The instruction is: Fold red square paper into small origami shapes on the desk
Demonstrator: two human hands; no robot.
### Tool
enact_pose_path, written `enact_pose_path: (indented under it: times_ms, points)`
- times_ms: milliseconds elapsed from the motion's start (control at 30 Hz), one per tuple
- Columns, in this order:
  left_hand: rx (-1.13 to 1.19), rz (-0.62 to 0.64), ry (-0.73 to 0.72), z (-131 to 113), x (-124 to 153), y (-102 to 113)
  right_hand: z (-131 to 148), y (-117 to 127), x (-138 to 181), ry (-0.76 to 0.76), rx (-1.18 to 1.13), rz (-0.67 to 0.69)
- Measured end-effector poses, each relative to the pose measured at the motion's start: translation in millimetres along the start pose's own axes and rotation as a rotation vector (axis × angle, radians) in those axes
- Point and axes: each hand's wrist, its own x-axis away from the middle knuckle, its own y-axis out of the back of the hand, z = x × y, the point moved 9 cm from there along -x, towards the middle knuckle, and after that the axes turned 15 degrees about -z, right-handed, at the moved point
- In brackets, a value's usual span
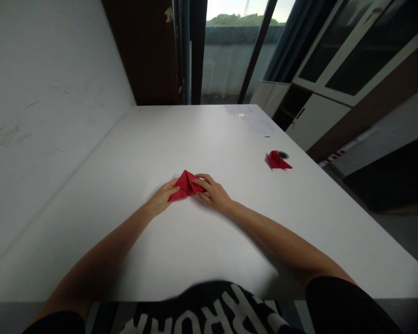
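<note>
A piece of folded red paper (185, 185) is held between my two hands, just over the white table (125, 153). It has a pointed top and a crease down its middle. My left hand (163, 197) pinches its left edge, thumb in front and the other fingers behind. On the right side my right hand (211, 191) grips the paper, with fingers over its upper face and the thumb lower down. The fingers partly cover both ends of the paper.
At the right of the table lies another folded red paper piece (277, 160), beside a dark round cable hole (283, 155). Pale printed sheets (256, 123) lie at the far right corner. A white wall (48, 93) borders the left side; cabinets (320, 116) stand beyond the right edge.
</note>
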Motion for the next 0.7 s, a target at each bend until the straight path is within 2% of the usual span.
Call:
enact_pose_path:
  times_ms: [67, 167, 267, 367, 467, 567, 633, 700]
  points:
    - [0.028, -0.004, -0.01, -1.4, -1.7, 1.7, 1.1, -1.1, 0.9, 0.002, -0.071, 0.038]
    - [0.054, 0.003, -0.026, -4.3, -2.7, 2.1, -2.1, 2.1, -1.1, -0.059, -0.221, 0.018]
    - [0.064, 0.002, -0.049, -7.8, -2.4, 1.8, -16.1, 0.8, -2.8, -0.233, -0.399, -0.022]
    - [0.025, -0.01, -0.087, -9.5, -1.8, 2.5, -30.8, -4.1, -1.2, -0.385, -0.472, -0.057]
    - [-0.092, -0.001, -0.189, -13.1, 0.5, 1.9, -33.0, -3.4, -1.8, -0.373, -0.414, -0.082]
    - [-0.304, 0.008, -0.347, -19.5, 4.9, 0.5, -30.7, -2.8, -2.6, -0.348, -0.36, -0.065]
    - [-0.434, 0.031, -0.354, -16.2, 6.6, -1.3, -30.7, -3.9, -2.3, -0.378, -0.384, -0.044]
    - [-0.473, 0.037, -0.275, -8.9, 6.2, -0.4, -32.6, -6.2, -1.3, -0.449, -0.474, -0.034]
